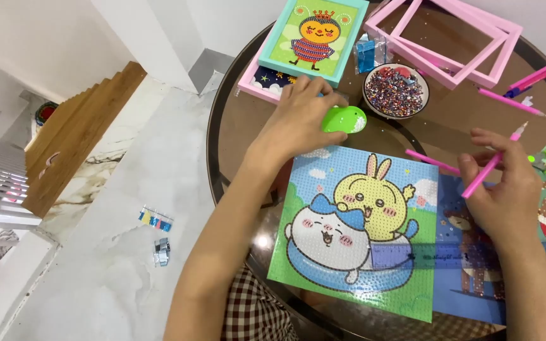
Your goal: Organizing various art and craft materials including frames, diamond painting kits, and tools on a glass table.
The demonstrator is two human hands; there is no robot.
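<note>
- Round, dark glass table (248, 126) stands over a pale marble floor, with wooden stairs off to the far left.
- Just below both sets of fingers lies the diamond-painting canvas (355, 221), a yellow rabbit and a white cat on green and blue; a second canvas (469, 278) lies under the right wrist.
- Beyond the left fingers sit a framed bee picture (314, 35) and stacked pink frames (450, 38); a bowl of mixed beads (395, 91) stands just past the tray.
- Left hand (298, 120) reaches forward, arm extended, palm down, fingers curled around the small green bead tray (344, 119).
- Right hand (500, 183) hovers over the canvas edge, wrist bent, fingers pinching a pink drill pen (494, 161) like a pencil, tip pointing away.
- Judging by this, the tray is best kept level and close to the canvas, so beads do not spill and the pen has a short way to travel.
</note>
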